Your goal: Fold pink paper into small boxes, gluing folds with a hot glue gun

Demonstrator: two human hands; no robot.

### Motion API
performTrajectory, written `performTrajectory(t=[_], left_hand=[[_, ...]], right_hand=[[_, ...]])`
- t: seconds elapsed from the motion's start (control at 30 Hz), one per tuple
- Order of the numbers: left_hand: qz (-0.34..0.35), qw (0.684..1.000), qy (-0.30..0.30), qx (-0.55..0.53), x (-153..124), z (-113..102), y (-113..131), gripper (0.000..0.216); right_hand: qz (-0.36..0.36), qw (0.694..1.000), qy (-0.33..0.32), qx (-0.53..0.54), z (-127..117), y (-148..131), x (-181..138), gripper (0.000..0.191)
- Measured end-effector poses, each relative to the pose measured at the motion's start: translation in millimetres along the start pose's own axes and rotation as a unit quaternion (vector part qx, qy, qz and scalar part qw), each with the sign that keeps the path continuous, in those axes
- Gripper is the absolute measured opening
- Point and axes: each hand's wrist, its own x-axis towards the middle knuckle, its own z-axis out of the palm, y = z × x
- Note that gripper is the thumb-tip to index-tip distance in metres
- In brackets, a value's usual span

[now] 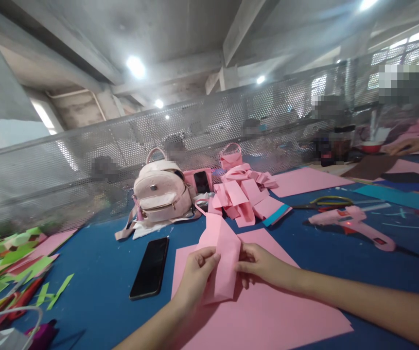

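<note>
Both my hands hold a folded piece of pink paper (221, 250) upright over a large pink sheet (264, 316) on the blue table. My left hand (195, 274) pinches its left edge with thumb and fingers closed. My right hand (258, 265) grips the right edge, fingers curled round it. The folded piece stands tilted, its top leaning away from me.
A black phone (150, 267) lies left of the sheet. Behind stand a pale pink backpack (162, 194) and a pile of folded pink paper bags (244, 194). A pink glue gun (353, 221) and scissors (331, 201) lie at right. Green paper scraps (20, 262) sit at left. Another person's arm (413, 143) rests far right.
</note>
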Motion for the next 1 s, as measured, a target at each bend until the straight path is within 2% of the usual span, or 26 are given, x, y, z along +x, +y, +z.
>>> performTrajectory(t=[0.13, 0.27, 0.37, 0.43, 0.47, 0.5, 0.53, 0.57, 0.67, 0.7, 0.73, 0.77, 0.83, 0.93, 1.0], left_hand=[[-0.006, 0.999, -0.034, -0.018, -2, 3, 4, 0.036], [-0.005, 0.999, -0.04, 0.013, -1, 0, 2, 0.04], [0.01, 0.997, -0.035, 0.071, -2, -2, 4, 0.038], [0.052, 0.984, -0.03, 0.167, -5, -3, 9, 0.033], [0.086, 0.967, -0.027, 0.239, -6, -5, 12, 0.031], [0.129, 0.937, -0.025, 0.325, -8, -6, 16, 0.03], [0.18, 0.89, -0.029, 0.418, -10, -8, 18, 0.03], [0.237, 0.827, -0.039, 0.509, -12, -10, 19, 0.031], [0.372, 0.602, -0.066, 0.704, -14, -15, 14, 0.037], [0.396, 0.543, -0.065, 0.738, -13, -16, 9, 0.038], [0.408, 0.5, -0.06, 0.761, -13, -17, 4, 0.038], [0.418, 0.471, -0.055, 0.774, -12, -17, -2, 0.038], [0.424, 0.449, -0.06, 0.784, -11, -17, -11, 0.035], [0.398, 0.473, -0.084, 0.782, -12, -15, -14, 0.032], [0.364, 0.496, -0.096, 0.782, -14, -13, -11, 0.034]], right_hand=[[0.004, 1.0, -0.005, 0.013, -1, -1, 0, 0.042], [0.002, 1.0, -0.005, 0.012, -1, -2, 0, 0.04], [-0.011, 1.0, -0.006, 0.003, -3, -2, 0, 0.04], [-0.009, 1.0, 0.0, -0.012, -4, -1, 0, 0.041], [-0.003, 1.0, 0.007, -0.02, -5, -1, 1, 0.041], [-0.002, 1.0, 0.015, -0.026, -6, -1, 1, 0.042], [-0.01, 0.999, 0.022, -0.03, -7, -1, 1, 0.043], [-0.024, 0.999, 0.026, -0.032, -8, -3, 1, 0.046], [-0.074, 0.996, 0.032, -0.041, -11, -7, 2, 0.053], [-0.08, 0.995, 0.039, -0.048, -12, -9, 2, 0.054], [-0.079, 0.994, 0.051, -0.058, -13, -10, 2, 0.054], [-0.074, 0.993, 0.064, -0.066, -13, -11, 2, 0.053], [-0.053, 0.993, 0.079, -0.073, -13, -11, 2, 0.049], [-0.032, 0.994, 0.076, -0.072, -12, -9, 3, 0.045], [-0.059, 0.992, 0.076, -0.086, -12, -9, 4, 0.047]])
